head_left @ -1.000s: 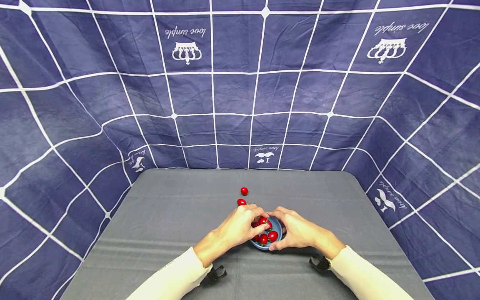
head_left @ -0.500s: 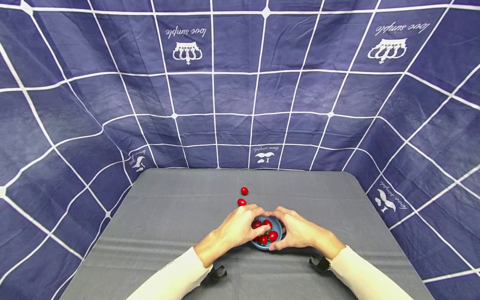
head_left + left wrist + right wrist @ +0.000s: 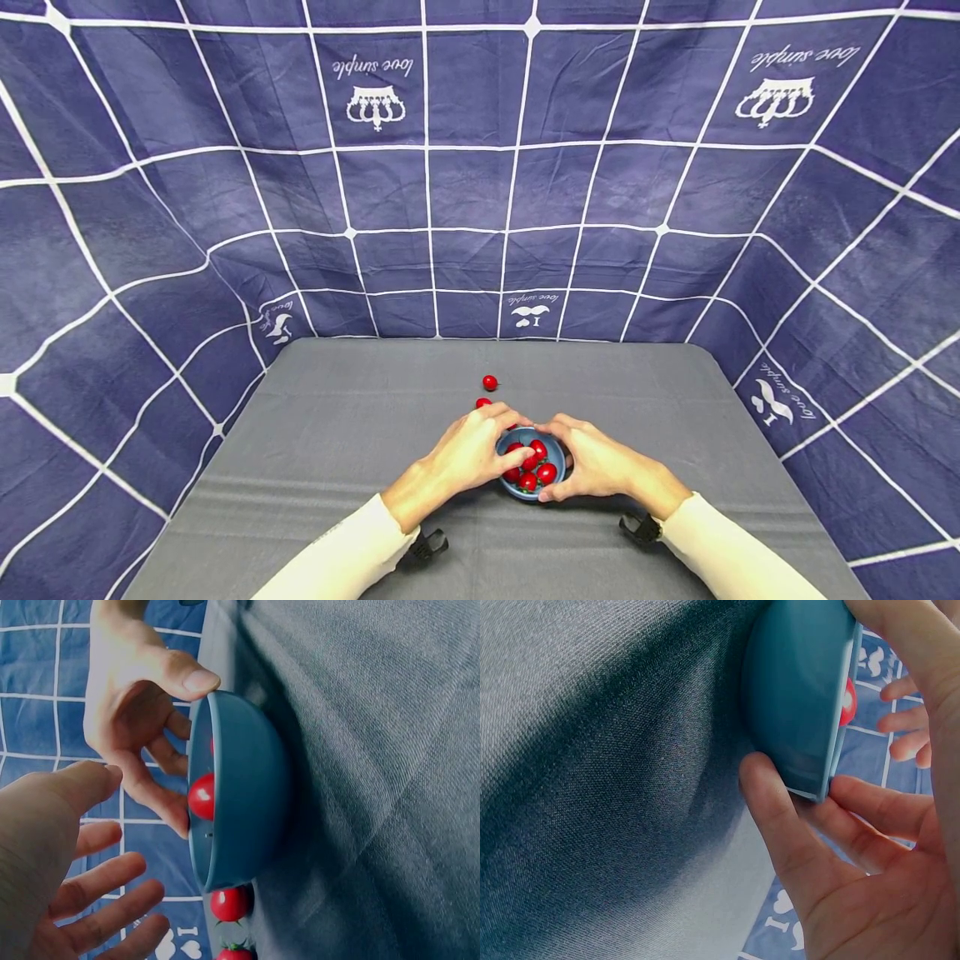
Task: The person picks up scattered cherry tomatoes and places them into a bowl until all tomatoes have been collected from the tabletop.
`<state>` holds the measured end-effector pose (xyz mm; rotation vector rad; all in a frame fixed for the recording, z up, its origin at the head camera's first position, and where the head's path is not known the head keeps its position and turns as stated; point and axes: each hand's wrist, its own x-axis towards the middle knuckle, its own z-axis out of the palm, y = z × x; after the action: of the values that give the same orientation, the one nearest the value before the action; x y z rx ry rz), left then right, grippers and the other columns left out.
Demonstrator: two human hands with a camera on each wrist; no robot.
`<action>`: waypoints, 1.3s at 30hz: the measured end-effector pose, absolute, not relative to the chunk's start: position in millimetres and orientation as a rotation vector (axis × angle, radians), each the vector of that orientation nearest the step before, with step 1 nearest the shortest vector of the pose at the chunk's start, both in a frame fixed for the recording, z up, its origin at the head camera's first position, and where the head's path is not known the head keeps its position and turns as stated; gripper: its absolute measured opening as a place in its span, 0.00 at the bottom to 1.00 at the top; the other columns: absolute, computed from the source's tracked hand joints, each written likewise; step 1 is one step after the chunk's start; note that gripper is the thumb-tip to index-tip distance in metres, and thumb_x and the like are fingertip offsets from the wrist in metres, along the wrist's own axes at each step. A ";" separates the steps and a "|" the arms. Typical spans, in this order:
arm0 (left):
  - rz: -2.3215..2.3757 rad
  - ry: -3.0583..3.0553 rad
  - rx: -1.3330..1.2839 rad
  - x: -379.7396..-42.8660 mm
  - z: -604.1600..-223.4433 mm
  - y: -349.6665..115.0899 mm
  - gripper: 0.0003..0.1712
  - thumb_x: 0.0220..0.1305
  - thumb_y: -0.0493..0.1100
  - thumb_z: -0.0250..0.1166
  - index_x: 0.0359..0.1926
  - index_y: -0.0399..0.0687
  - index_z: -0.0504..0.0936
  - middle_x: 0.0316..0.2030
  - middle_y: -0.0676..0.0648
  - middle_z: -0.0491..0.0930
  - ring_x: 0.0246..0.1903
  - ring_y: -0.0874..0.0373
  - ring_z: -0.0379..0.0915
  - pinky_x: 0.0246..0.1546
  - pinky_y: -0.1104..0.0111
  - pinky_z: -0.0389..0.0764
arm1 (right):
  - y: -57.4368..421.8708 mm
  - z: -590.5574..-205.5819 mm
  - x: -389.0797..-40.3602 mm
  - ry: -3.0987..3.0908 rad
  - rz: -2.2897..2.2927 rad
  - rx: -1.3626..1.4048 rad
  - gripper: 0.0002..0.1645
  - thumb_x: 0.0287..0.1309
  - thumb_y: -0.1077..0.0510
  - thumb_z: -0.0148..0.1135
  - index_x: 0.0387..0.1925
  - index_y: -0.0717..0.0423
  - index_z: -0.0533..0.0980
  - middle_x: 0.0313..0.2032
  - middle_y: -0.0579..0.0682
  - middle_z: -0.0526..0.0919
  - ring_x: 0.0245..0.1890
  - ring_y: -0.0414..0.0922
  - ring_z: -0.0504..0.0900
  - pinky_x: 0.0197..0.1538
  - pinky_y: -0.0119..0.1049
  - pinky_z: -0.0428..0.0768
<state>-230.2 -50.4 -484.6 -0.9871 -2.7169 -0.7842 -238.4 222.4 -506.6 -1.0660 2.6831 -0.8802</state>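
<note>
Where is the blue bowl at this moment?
In the head view, the blue bowl is low and just right of centre, between the left hand and the right hand, which grips its rim; red tomatoes lie inside.

Your head camera looked forward and down from above and behind your fingers (image 3: 508, 414), far enough back to take in both sleeves (image 3: 348, 542), the grey tabletop (image 3: 360, 408) around the fingers and the blue gridded curtain (image 3: 468, 187) beyond them. Your left wrist camera, turned sideways, sat low and close behind the fingers of your left hand (image 3: 468, 450), facing across toward your right hand (image 3: 596, 458). Your right wrist camera, also sideways and close, faced forward-left past your right fingers. Both wrist views shared the blue bowl (image 3: 251, 802) between your fingers, side-on; the head view looked down into it.
</note>
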 end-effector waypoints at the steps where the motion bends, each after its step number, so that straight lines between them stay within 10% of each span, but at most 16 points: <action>1: -0.782 -2.716 -0.984 -230.9 -485.0 -51.2 0.23 0.73 0.55 0.83 0.63 0.55 0.94 0.57 0.49 0.93 0.52 0.50 0.94 0.54 0.55 0.96 | 222.4 -506.9 -238.3 2.684 -0.877 -1.068 0.59 0.52 0.38 0.95 0.74 0.69 0.79 0.59 0.51 0.87 0.43 0.35 0.88 0.48 0.27 0.90; 39: -0.637 -2.748 -1.099 -302.0 -498.7 -79.4 0.28 0.71 0.46 0.84 0.70 0.52 0.91 0.63 0.47 0.90 0.65 0.48 0.87 0.71 0.52 0.88 | 220.5 -506.1 -238.1 2.659 -0.883 -1.034 0.59 0.51 0.39 0.95 0.75 0.66 0.79 0.60 0.50 0.86 0.41 0.32 0.87 0.49 0.28 0.91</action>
<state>-302.0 -79.4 -498.7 -1.0993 -2.7481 -0.6374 -238.1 220.5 -506.1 -1.0336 2.6586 -0.8834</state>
